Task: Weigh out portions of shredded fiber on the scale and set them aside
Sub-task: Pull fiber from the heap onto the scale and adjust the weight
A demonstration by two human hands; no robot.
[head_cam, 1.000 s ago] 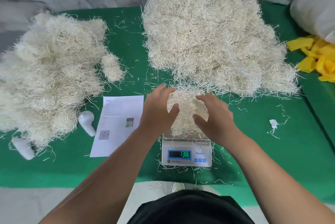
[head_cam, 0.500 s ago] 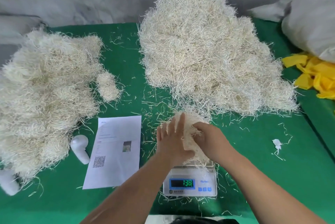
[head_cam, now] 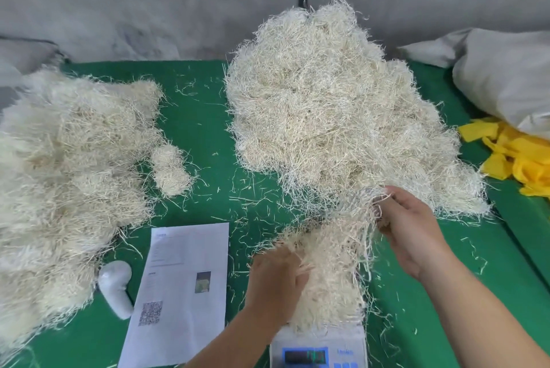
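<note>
Two hands are on the portion of fiber (head_cam: 327, 275) sitting on the scale (head_cam: 320, 349) at the near edge of the bench (head_cam: 196, 117), but they've split up compared with half a second ago, when both were cupped tight around the clump. The left hand (head_cam: 275, 281) is pressed into the left side of the clump, fingers curled into the strands and gripping them. The right hand (head_cam: 407, 230) has lifted off up and to the right and is pinching a small tuft of strands (head_cam: 376, 204) that trails back down into the portion, right at the near fringe of the big fiber pile (head_cam: 336, 111) in the middle of the bench. The clump looks more stretched out and taller than it did before. The display read 138 earlier; now it's too blurred to read. The view has tipped up a bit too, so the scale sits right at the bottom of the picture. The rest hasn't moved: the weighed-out heap (head_cam: 65, 177) along the left edge with a small clump (head_cam: 169, 169) beside it, the printed sheet (head_cam: 181, 293) with a QR code, a white object (head_cam: 117, 287) next to it, yellow scraps (head_cam: 518, 159) and a grey sack (head_cam: 503, 76) at the right edge.
</note>
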